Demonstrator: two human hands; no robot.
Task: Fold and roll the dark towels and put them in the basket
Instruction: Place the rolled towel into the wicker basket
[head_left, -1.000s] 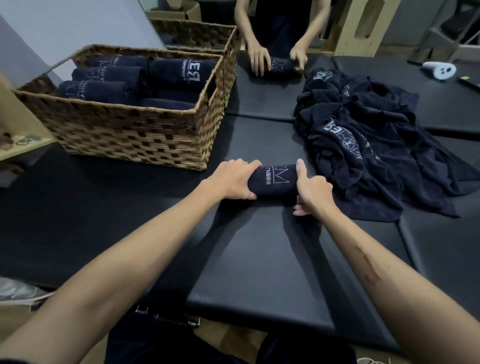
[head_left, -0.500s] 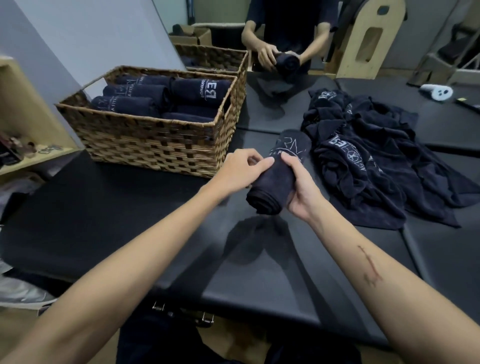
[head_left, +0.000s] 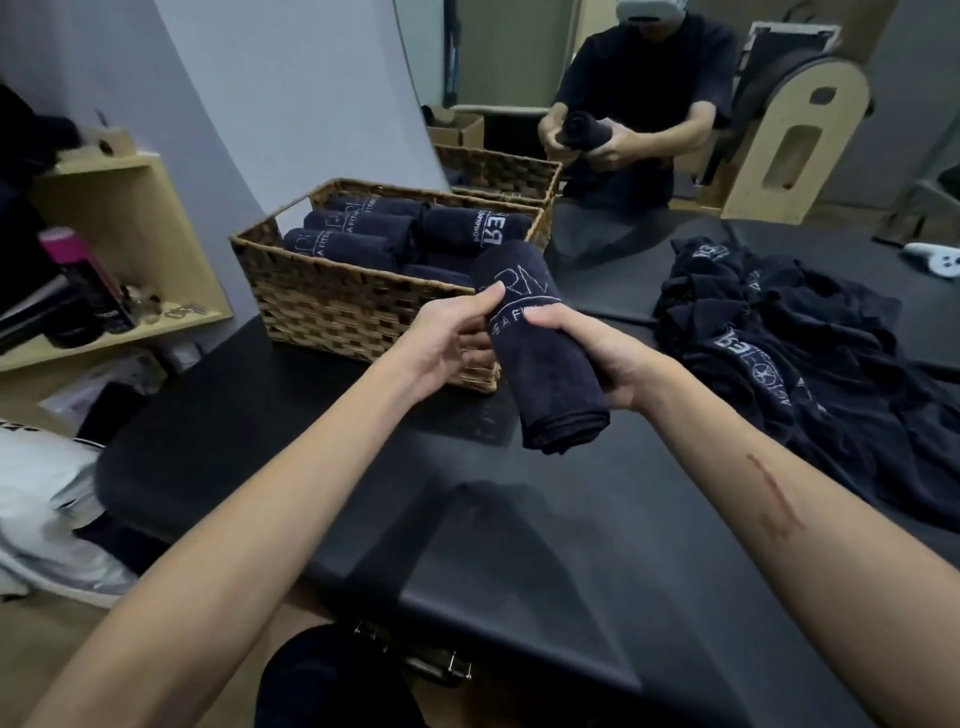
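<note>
Clearly the rolled towel is being held in the air, just in front of the wicker basket and above the dark counter, with its far end tipping toward the basket's near right corner; both hands are closing on it, probably so the roll is not loosening on the way over. The left hand is pinching the roll's upper part between thumb and fingers, seemingly pressing the loose edge down; the right hand is wrapping around the middle from the side away from the basket, fingers curled firmly on the cloth and bearing most of its weight. Inside the basket, several rolled towels are lying side by side, printed lettering up, and an open gap seems to be waiting at its near right side; that is likely where this roll is heading. Well to the right of the basket, a heap of unfolded towels is sprawling on the counter, so much of the task is remaining. Beyond the basket, a second person is handling another dark roll beside a second basket.
</note>
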